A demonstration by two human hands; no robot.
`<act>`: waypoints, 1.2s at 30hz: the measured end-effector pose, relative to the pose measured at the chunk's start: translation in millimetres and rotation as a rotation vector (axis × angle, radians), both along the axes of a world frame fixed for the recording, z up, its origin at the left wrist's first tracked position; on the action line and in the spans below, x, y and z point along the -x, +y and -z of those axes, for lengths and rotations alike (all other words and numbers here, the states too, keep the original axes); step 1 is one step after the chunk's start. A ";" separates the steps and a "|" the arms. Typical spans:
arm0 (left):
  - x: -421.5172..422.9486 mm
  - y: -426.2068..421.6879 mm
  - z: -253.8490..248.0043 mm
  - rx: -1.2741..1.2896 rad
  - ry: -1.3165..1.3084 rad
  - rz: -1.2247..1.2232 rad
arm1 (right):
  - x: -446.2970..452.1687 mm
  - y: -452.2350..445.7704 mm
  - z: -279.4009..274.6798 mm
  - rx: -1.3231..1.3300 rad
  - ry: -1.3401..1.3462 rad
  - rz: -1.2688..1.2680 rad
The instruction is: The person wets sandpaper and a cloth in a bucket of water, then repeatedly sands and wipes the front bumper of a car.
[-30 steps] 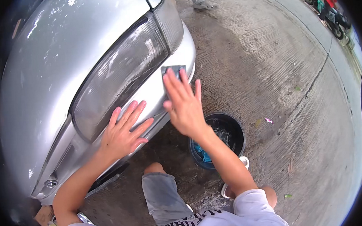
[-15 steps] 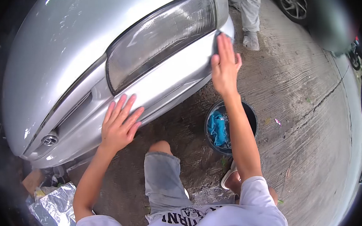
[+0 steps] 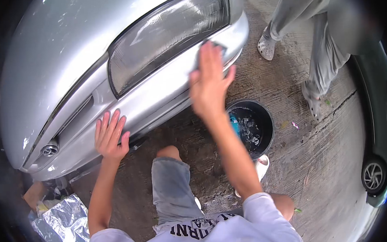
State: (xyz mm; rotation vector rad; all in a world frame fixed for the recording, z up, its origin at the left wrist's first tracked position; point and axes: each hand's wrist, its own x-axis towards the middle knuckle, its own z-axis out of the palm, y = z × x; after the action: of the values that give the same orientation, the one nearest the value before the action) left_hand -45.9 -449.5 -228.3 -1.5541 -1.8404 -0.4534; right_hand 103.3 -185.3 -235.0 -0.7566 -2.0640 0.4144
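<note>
My left hand [image 3: 111, 137] rests with fingers spread on the silver car's front bumper [image 3: 156, 91], near the grille and badge end. Below the clouded headlight [image 3: 170, 38], my right hand [image 3: 209, 86] lies on the bumper with its fingers stretched over a dark grey pad [image 3: 219, 47]. Only the edges of that pad show beyond the fingertips, so its exact kind is hidden. The right hand looks slightly blurred.
A black bucket [image 3: 271, 123] with water and a blue cloth [image 3: 234, 124] stands on the wet concrete, partly behind my right forearm. Another person's legs [image 3: 325, 62] are at the upper right, near a dark car [image 3: 374, 110]. Crumpled foil [image 3: 64, 224] lies lower left.
My right hand and the dark pad have slid left along the bumper, away from its corner. My left hand has shifted slightly left and down. The other person has stepped nearer the right side.
</note>
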 end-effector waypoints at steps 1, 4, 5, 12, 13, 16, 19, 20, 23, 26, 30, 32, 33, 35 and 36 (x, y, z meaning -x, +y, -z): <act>1.9 -1.9 3.2 -0.002 -0.007 -0.028 | 13.2 -50.2 6.5 0.045 0.019 -0.102; 1.6 -11.3 4.6 0.037 -0.017 -0.047 | 19.5 -120.8 15.9 -0.044 -0.006 -0.517; 1.9 -12.9 4.2 0.053 -0.024 -0.064 | 15.1 -101.3 23.3 -0.105 -0.033 -0.508; 0.7 -7.3 5.5 0.037 -0.008 -0.042 | -7.4 52.2 1.0 0.028 0.130 0.071; 1.9 -7.9 6.6 0.041 -0.012 -0.057 | 0.6 6.2 0.3 0.053 0.101 -0.041; 1.2 -11.5 1.4 0.076 -0.014 -0.080 | 11.2 -94.2 16.2 0.079 0.084 -0.426; -0.5 -8.8 0.7 0.097 -0.010 -0.071 | -3.2 -14.2 24.5 -0.061 0.088 -0.286; -1.7 -8.4 1.5 0.078 -0.001 -0.066 | -9.0 26.8 16.7 -0.057 0.118 -0.150; -7.5 -5.5 -0.5 0.069 -0.020 -0.073 | -7.1 77.9 13.8 -0.021 0.222 0.038; -4.7 -7.0 -0.1 0.067 -0.013 -0.054 | 18.7 -30.8 9.8 0.160 0.204 -0.108; -3.2 -11.1 -1.0 0.119 -0.016 -0.081 | 19.5 -88.7 36.9 -0.034 0.147 -0.381; -2.5 -10.1 -1.3 0.104 -0.020 -0.084 | 3.5 -12.3 32.5 -0.066 0.150 -0.260; -2.4 -9.0 -0.5 0.081 -0.035 -0.053 | -3.0 29.9 25.4 -0.016 0.239 -0.179; -4.6 -7.9 0.9 0.053 -0.044 -0.048 | -6.1 84.8 13.1 0.116 0.328 -0.035; -7.4 -10.0 1.4 0.057 -0.048 -0.065 | -2.5 76.3 10.9 0.177 0.360 -0.030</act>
State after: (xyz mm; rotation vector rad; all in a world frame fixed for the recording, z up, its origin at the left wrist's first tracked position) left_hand -38.4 -459.5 -229.7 -1.5276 -1.9504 -0.4152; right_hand 105.8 -109.0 -245.9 -0.6977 -1.7179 0.7042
